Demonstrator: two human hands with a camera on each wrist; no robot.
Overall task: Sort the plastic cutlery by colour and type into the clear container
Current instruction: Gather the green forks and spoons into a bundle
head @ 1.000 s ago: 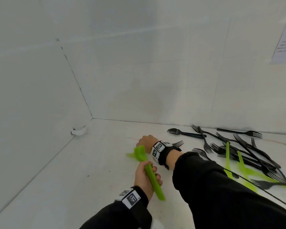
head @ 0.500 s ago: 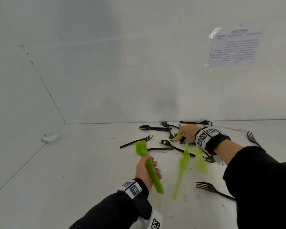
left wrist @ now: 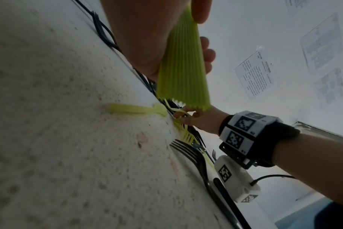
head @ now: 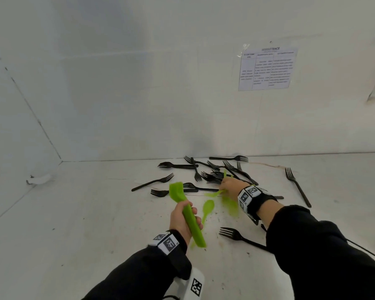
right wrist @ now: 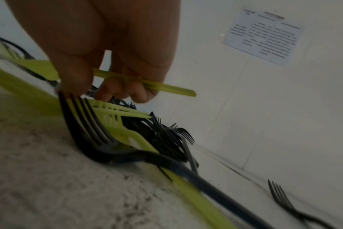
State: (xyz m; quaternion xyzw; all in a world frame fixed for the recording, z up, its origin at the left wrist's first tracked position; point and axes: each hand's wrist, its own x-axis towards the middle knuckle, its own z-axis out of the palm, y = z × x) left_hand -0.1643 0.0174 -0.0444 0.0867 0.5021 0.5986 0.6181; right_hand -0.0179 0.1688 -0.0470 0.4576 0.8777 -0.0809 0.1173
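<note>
Gathering green cutlery is the step I judge myself to be on: my left hand [head: 183, 218] is wrapped round a thick stack of green pieces [head: 189, 221], held up off the white table [head: 74, 224] just in front of me. My right hand [head: 230, 188] is down at the near edge of the black fork pile [head: 214, 172], fingers [right wrist: 108, 91] pinching the handle of one green piece [right wrist: 147, 84]; whether it is a fork or a knife I cannot tell. Green forks lie tangled under a black fork just below that pinch. A green spoon [head: 207, 210] lies loose between my hands.

Next, I think, the pinched piece must come free of the black tines without dragging them along, then join the stack. The clear container shows in no view.

Half a second ago my right hand was in almost the same spot over the pile; a second ago it reached across beside my left hand instead.
</note>
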